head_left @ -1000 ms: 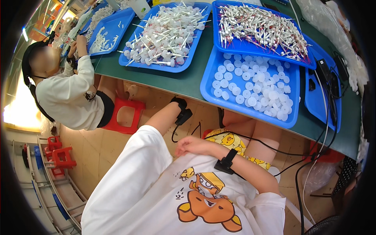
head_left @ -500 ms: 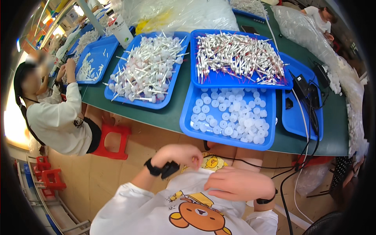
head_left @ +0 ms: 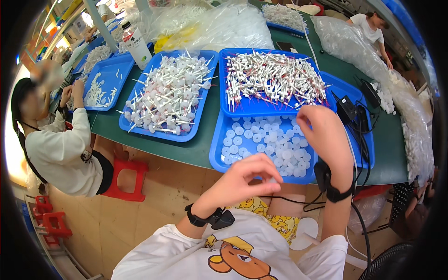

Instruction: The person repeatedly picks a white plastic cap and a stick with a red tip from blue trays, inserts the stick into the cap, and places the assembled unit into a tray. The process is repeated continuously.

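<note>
My left hand (head_left: 247, 179) is raised in front of the lower blue tray's near edge. Its thumb and fingers are pinched on a small whitish translucent disc, mostly covered by the fingertips. Loose translucent discs (head_left: 283, 151) lie in that lower tray (head_left: 215, 150). Over the right end of the upper blue tray (head_left: 261, 110) is my right hand (head_left: 324, 133), fingers curled down at the near edge of a heap of thin white sticks with red wires (head_left: 275, 79). What its fingertips hold, if anything, I cannot make out. Black bands with small black devices sit on both wrists.
Left of these trays stands a blue tray (head_left: 190, 131) of white sticks joined to translucent discs. A bottle (head_left: 136, 46) is behind it. Black adapters and cables (head_left: 347, 109) lie at the right. A person (head_left: 60, 144) works on the left; large plastic bags (head_left: 224, 28) cover the back.
Both hands have risen from my lap. The right one has reached forward to the upper tray; the left has moved up and right to the lower tray's edge. The view has shifted slightly.
</note>
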`<action>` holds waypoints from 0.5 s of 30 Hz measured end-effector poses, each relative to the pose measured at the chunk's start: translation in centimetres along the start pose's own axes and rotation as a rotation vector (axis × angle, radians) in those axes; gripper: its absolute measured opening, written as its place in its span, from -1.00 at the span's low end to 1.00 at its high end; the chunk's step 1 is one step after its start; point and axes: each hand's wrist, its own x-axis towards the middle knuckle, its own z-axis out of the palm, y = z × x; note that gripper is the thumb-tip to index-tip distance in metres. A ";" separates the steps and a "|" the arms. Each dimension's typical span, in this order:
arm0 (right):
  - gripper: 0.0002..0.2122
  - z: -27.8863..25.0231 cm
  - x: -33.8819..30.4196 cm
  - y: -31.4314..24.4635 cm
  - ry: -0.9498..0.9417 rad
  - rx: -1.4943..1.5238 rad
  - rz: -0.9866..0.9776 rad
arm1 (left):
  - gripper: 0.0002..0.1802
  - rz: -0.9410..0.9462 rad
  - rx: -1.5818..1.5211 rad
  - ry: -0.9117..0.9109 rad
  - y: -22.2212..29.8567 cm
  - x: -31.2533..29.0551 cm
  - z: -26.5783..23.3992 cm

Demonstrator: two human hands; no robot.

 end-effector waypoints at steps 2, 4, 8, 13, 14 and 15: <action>-0.93 1.0 2.1 1.3 -0.011 -0.056 0.025 | -0.86 -0.055 -0.164 0.104 -1.3 0.5 -0.4; -0.93 2.5 3.8 2.5 0.003 -0.085 0.028 | -0.86 -0.161 -0.296 0.184 -1.9 1.3 -0.9; -0.90 4.3 6.0 4.2 -0.097 -0.132 -0.054 | -0.76 -0.200 -0.237 0.081 -2.2 1.7 -1.5; -0.87 5.8 6.9 4.8 -0.071 -0.142 -0.063 | -0.73 -0.283 -0.270 0.069 -1.8 1.9 -1.7; -0.87 6.0 7.0 4.9 -0.058 -0.107 -0.055 | -0.73 -0.285 -0.275 0.073 -1.8 1.9 -1.8; -0.86 6.2 7.0 5.0 -0.045 -0.071 -0.047 | -0.73 -0.290 -0.271 0.062 -1.9 1.9 -1.8</action>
